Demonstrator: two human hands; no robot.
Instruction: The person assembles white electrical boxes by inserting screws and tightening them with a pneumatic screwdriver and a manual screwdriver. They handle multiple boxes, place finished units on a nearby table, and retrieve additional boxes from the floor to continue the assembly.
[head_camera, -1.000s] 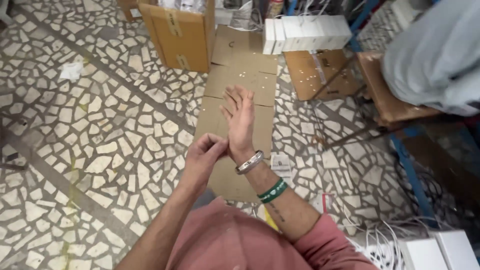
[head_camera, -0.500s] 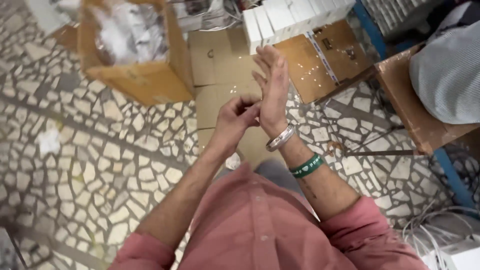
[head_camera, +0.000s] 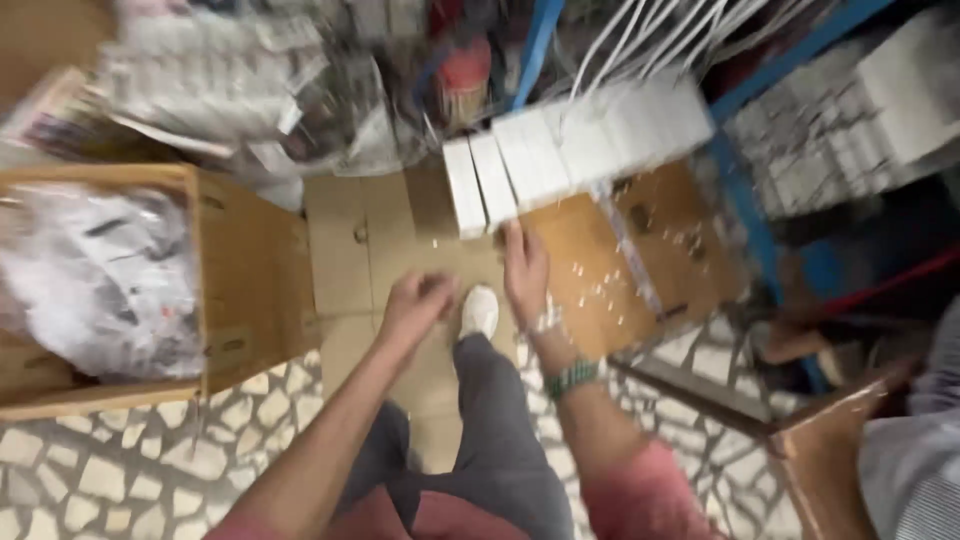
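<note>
Head camera view, looking down at a person's two bare arms stretched forward over flattened cardboard sheets (head_camera: 400, 240) on a stone mosaic floor (head_camera: 130, 460). Motion blur softens the picture. The left hand (head_camera: 418, 303) is curled into a loose fist and appears to hold nothing. The right hand (head_camera: 525, 272) is open and flat, fingers pointing forward, empty; its fingertips reach just short of a row of white boxes (head_camera: 560, 160) standing side by side on the cardboard. A silver bracelet (head_camera: 545, 322) and a green beaded band (head_camera: 570, 378) circle the right wrist. Below the hands, a leg in grey trousers ends in a white shoe (head_camera: 480, 310). To the left stands an open cardboard box (head_camera: 250, 280) filled with clear plastic bags (head_camera: 100, 280). A blue metal frame (head_camera: 745, 200) rises at right, with white cables above.
</note>
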